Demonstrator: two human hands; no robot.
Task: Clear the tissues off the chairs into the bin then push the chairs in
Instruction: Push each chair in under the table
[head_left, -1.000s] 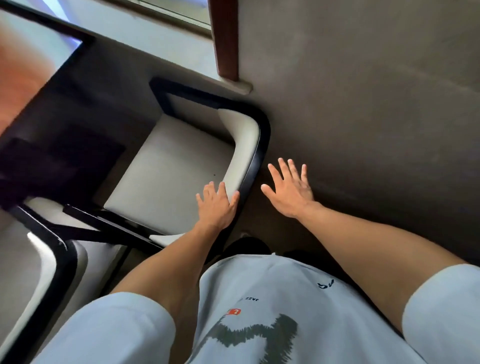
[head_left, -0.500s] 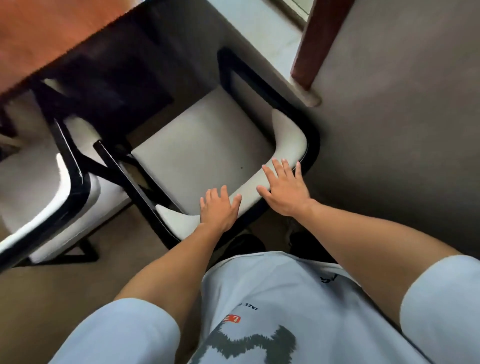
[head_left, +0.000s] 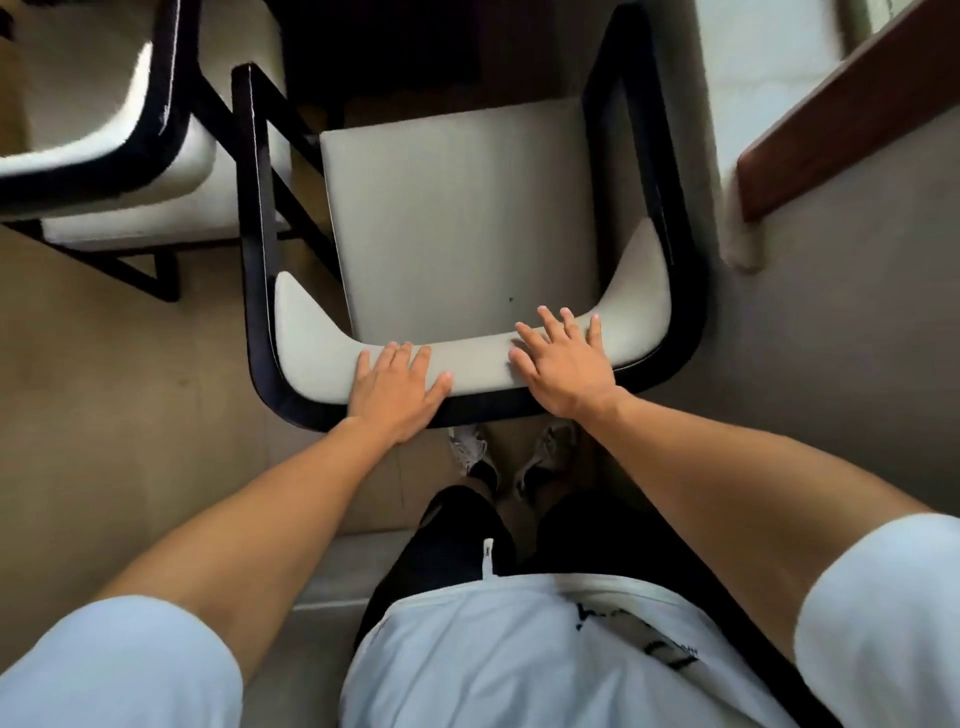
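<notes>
1. Two hands of mine lie flat on the curved backrest of the chair (head_left: 457, 228) in front of me: my left hand (head_left: 397, 387) near the middle of the padded rim, my right hand (head_left: 563, 364) further right on it.
2. Both hands have fingers straight and slightly spread, palms pressed on the smooth off-white upholstery, curling round nothing.
3. That chair has a squarish pale seat with a matte, leather-like surface, wrapped by a glossy black U-shaped frame that runs round the back and along both sides.
4. Its front edge reaches into the dark shadow under the counter at the top of the view.
5. Another chair (head_left: 130, 145) of the same make stands just beside it on the left, its black legs crossing close to the first frame.
6. Beneath is a dull beige floor (head_left: 104, 415), and my shoes (head_left: 519, 457) show just behind the backrest.
7. No tissue shows on either seat.
</notes>
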